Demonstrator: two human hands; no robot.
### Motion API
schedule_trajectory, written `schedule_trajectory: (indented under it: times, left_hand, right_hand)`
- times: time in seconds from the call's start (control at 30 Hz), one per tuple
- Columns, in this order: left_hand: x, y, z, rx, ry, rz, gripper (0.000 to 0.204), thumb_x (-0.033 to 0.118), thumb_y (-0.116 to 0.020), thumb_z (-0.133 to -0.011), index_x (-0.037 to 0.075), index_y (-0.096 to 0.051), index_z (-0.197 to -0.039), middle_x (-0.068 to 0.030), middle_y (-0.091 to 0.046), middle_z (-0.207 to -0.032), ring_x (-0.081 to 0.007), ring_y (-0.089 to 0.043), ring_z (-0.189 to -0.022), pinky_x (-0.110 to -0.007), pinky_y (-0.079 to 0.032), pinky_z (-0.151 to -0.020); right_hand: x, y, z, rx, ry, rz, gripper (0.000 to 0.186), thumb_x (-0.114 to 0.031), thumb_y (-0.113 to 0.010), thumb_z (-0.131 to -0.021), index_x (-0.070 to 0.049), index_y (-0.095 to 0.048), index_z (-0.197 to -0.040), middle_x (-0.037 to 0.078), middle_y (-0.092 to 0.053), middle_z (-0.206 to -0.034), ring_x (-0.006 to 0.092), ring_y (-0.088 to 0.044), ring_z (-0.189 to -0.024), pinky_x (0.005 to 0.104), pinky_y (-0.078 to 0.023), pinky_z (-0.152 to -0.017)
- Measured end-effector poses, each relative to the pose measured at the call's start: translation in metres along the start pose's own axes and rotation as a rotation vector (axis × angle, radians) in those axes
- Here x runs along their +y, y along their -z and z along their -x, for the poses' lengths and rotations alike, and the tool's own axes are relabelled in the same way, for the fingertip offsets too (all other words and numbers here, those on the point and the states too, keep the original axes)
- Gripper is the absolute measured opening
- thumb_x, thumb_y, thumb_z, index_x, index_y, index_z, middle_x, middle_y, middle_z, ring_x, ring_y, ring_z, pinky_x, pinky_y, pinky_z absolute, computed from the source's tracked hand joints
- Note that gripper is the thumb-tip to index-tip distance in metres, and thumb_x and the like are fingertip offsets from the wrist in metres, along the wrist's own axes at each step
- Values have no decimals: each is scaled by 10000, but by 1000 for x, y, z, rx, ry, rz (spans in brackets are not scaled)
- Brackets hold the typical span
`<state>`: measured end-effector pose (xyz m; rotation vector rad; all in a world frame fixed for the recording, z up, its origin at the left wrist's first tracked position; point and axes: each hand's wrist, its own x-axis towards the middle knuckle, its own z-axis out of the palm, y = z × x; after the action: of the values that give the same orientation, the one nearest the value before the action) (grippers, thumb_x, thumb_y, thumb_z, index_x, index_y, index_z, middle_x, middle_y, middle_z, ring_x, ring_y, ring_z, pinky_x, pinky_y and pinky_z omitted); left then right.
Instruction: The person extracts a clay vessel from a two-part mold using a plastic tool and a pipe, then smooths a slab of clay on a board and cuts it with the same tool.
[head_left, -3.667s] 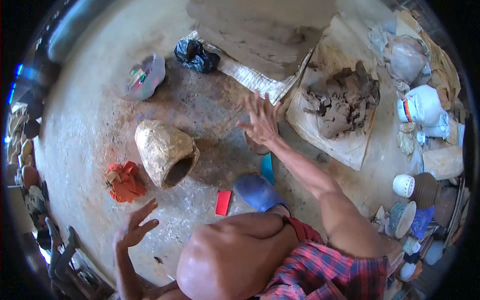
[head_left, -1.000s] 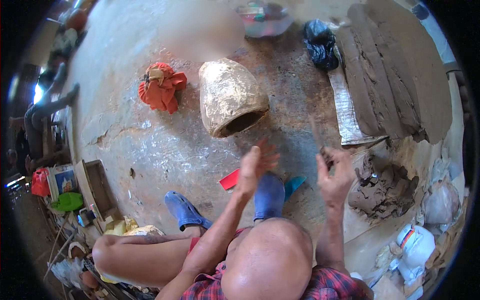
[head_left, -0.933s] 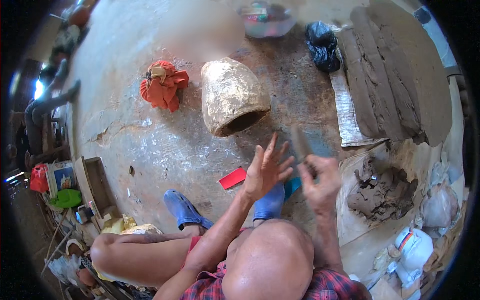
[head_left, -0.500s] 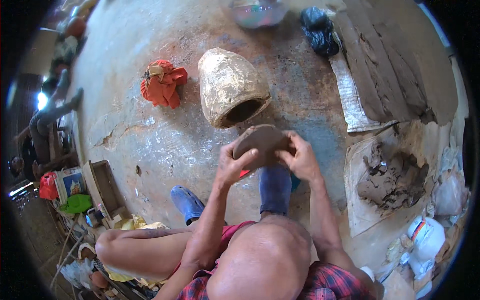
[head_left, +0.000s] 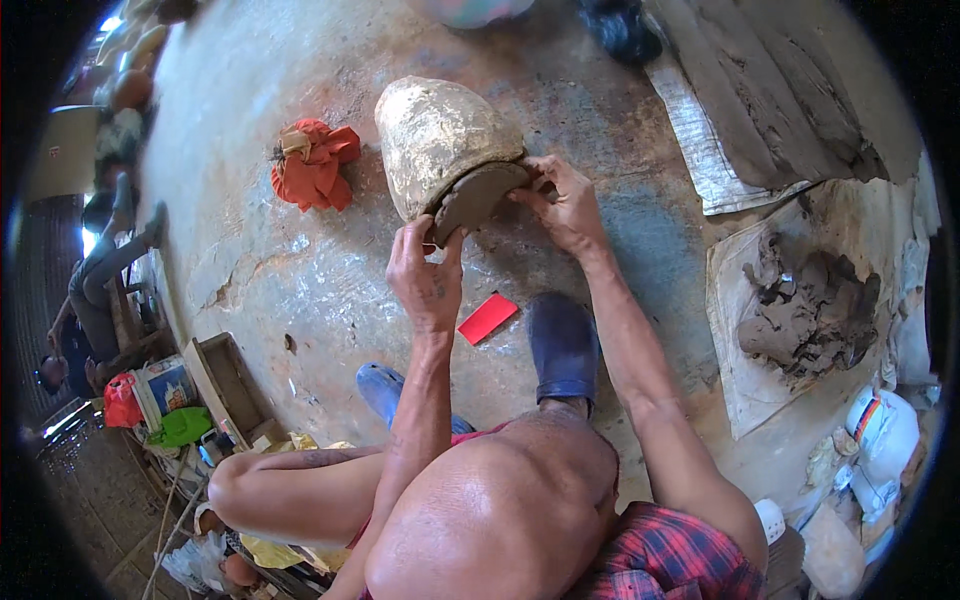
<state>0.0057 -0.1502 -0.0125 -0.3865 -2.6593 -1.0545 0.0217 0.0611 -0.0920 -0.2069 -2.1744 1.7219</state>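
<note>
A dark grey slab of wet clay (head_left: 478,200) is held by its two ends against the open end of a pale, blotchy hollow form (head_left: 445,130) lying on its side on the floor. My left hand (head_left: 425,272) pinches the slab's left end, thumb and fingers on either side. At the other end my right hand (head_left: 562,203) pinches it near the form's right rim. Most of the form's opening is hidden behind the clay. A flat red rectangular piece (head_left: 488,319) lies on the floor just below my hands.
Left of the form sits an orange-red cloth bundle (head_left: 315,165). Torn clay lumps (head_left: 810,310) lie on a sheet at the right, with long clay slabs (head_left: 760,100) beyond them. A black plastic bag (head_left: 620,32) and a wooden box (head_left: 228,385) stand around. Another person (head_left: 105,270) is at far left.
Both my hands have carried the clay slab forward and left, from in front of me to the hollow form's opening. The red piece on the floor is now uncovered.
</note>
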Motion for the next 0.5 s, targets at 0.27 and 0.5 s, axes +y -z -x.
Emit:
schedule_trajectory:
  times: [0.27, 0.5]
  left_hand:
    - [-1, -3, 0, 114, 43, -58, 458, 141, -935, -764, 23, -672, -1119, -105, -655, -956, -258, -686, -855, -348, -593, -723]
    - [-14, 5, -29, 31, -188, -222, 917, 192, -970, -715, 112, -552, -1527, -205, -567, -1516, -333, -611, -1345, -407, -585, -1003]
  right_hand:
    - [-1, -6, -4, 94, 38, 77, 443, -238, -885, -831, -64, -703, -1195, 115, -703, -1077, 286, -717, -994, 411, -583, -897]
    - [7, 6, -26, 77, 180, 203, 726, -415, -875, -807, -85, -651, -1413, 125, -674, -1362, 318, -680, -1201, 405, -569, -1003]
